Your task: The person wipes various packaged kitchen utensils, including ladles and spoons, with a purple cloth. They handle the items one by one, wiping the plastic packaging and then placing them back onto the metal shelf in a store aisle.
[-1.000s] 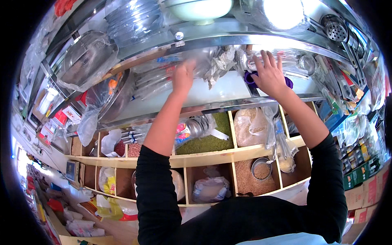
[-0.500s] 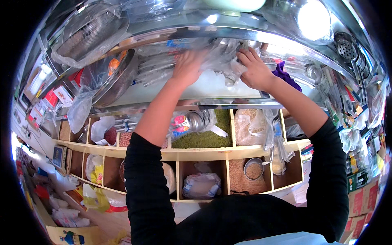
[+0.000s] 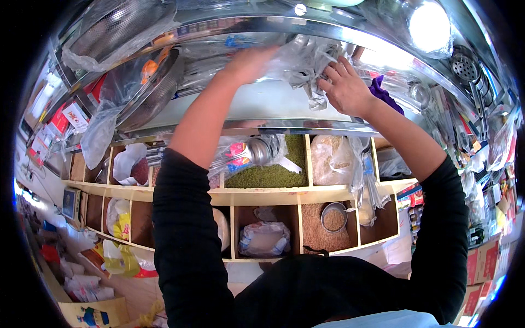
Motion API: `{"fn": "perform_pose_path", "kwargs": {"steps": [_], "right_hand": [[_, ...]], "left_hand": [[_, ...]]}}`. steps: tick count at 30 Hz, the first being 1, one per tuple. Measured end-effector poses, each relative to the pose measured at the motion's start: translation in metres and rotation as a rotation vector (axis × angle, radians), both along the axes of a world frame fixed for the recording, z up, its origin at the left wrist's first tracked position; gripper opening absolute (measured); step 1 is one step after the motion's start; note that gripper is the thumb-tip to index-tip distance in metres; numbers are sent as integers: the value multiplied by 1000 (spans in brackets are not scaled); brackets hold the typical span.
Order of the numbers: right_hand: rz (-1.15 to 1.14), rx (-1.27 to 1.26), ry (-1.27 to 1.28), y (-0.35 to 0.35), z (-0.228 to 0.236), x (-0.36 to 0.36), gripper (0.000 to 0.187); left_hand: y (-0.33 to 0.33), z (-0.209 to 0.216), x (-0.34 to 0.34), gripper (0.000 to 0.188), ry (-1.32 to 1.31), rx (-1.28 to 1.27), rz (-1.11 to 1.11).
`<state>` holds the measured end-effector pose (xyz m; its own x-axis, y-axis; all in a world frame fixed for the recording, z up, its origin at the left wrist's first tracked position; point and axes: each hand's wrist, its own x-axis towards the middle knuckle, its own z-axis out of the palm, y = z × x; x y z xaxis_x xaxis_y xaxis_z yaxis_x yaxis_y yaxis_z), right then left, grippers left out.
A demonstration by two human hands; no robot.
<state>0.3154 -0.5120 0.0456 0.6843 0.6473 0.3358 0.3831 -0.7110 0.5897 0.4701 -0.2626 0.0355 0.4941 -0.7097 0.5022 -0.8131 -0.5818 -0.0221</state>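
Both my arms reach up to a metal shelf (image 3: 229, 112) packed with plastic-wrapped goods. A crumpled clear plastic bag (image 3: 310, 65) lies between my hands, its contents hard to make out. At the bag's right side is my right hand (image 3: 349, 90), fingers bent and apart, the tips against the plastic. My left hand (image 3: 250, 64) is left of the bag, smeared by motion, so its fingers do not show clearly. Beside it lie long items in clear wrapping (image 3: 202, 76). A purple cloth (image 3: 384, 95) sits just right of my right hand.
Below the shelf, wooden bins (image 3: 262, 195) hold grains and beans, with wrapped ladles (image 3: 260, 151) lying across one. A steel bowl (image 3: 333, 217) rests in the grain. Perforated strainers (image 3: 150, 90) stand at left; skimmers (image 3: 465, 65) hang at right. Cardboard boxes (image 3: 484, 262) are stacked lower right.
My left hand has moved left and slightly up, away from the bag. My right hand's fingers have spread and shifted slightly right, and more of the crumpled bag shows. The view has shifted slightly.
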Motion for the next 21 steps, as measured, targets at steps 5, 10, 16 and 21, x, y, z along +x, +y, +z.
{"fn": "perform_pose_path", "kwargs": {"steps": [5, 10, 16, 21], "right_hand": [[-18, -5, -1, -1, 0, -1, 36], [-44, 8, 8, 3, 0, -3, 36], [6, -7, 12, 18, 0, 7, 26], [-128, -96, 12, 27, -5, 21, 41]], "left_hand": [[4, 8, 4, 62, 94, -77, -51], [4, 13, 2, 67, 125, -58, -31], [4, 7, 0, 65, 47, 0, 3], [2, -20, 6, 61, -138, -55, -17]]}}
